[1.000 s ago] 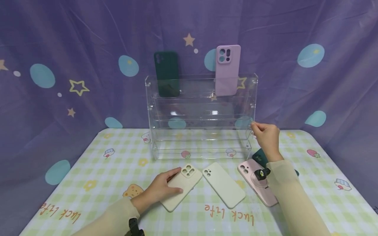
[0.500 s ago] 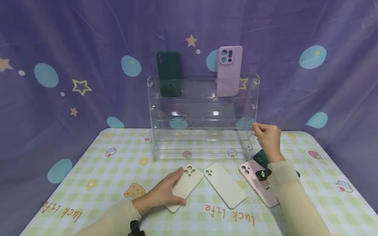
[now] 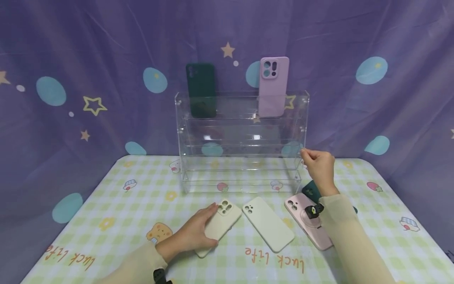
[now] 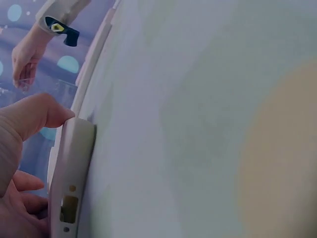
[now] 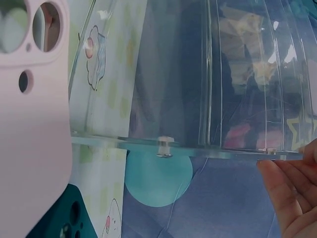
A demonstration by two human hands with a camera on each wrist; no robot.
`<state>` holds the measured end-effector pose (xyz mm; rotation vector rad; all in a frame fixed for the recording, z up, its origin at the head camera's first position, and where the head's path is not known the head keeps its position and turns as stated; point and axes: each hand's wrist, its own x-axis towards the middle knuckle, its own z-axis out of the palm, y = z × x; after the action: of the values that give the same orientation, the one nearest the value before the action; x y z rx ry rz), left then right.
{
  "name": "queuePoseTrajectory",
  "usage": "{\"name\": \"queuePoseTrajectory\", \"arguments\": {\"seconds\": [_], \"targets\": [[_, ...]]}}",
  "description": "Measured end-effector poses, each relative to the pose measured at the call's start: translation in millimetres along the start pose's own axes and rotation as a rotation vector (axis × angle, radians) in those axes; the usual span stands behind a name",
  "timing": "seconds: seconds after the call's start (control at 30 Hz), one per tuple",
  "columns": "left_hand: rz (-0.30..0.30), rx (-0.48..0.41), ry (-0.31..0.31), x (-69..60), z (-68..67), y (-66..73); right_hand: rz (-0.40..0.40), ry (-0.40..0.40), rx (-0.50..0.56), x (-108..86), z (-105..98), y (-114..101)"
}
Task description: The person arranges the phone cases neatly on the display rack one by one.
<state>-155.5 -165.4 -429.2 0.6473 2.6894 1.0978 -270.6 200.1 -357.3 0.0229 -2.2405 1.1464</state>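
Note:
In the head view my left hand lies over a cream phone case on the table, gripping it across its width. The left wrist view shows the thumb on the case's edge and the fingers at the other side. My right hand pinches the right side edge of a clear acrylic tiered rack between thumb and fingers; the right wrist view shows those fingers at the side panel. On the rack's top tier stand a dark green phone case at left and a lilac phone case at right.
A second pale case lies beside the held one. Further right, a pink case with a ring lies partly over a dark teal case, both partly under my right forearm. A purple curtain hangs behind the checked tablecloth.
My left thumb has moved toward the near end of the cream case, and the hand covers it a little differently. The right hand stays at the rack's edge.

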Motion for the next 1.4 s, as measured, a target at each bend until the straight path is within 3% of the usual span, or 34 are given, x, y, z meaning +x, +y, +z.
{"name": "queuePoseTrajectory", "arguments": {"seconds": [0.2, 0.43, 0.57, 0.7, 0.83, 0.93, 1.17, 1.4], "targets": [[-0.024, 0.071, 0.034, -2.0, -2.4, 4.0, -0.012, 0.016, 0.009, -0.5, 0, 0], [-0.033, 0.146, 0.028, -1.6, -5.2, 8.3, -0.001, 0.007, 0.006, 0.0, 2, 1], [-0.129, 0.060, 0.074, 2.0, -6.9, 5.4, -0.006, 0.009, 0.007, 0.4, 2, 1], [-0.250, -0.112, 0.148, 6.8, -10.6, -1.6, -0.018, 0.017, 0.002, 0.5, 2, 2], [-0.315, -0.208, 0.181, 12.4, -19.3, -9.6, -0.024, 0.018, 0.008, 0.9, 2, 2], [-0.337, -0.251, 0.143, 15.1, -29.1, -14.1, -0.028, 0.020, 0.010, 0.9, 1, 2], [-0.312, -0.377, -0.056, 13.5, -54.9, -11.8, -0.026, 0.013, 0.015, 0.0, 0, 1], [-0.289, -0.419, -0.050, 13.0, -78.2, -3.3, -0.013, 0.007, 0.016, -1.0, 0, -1]]}}
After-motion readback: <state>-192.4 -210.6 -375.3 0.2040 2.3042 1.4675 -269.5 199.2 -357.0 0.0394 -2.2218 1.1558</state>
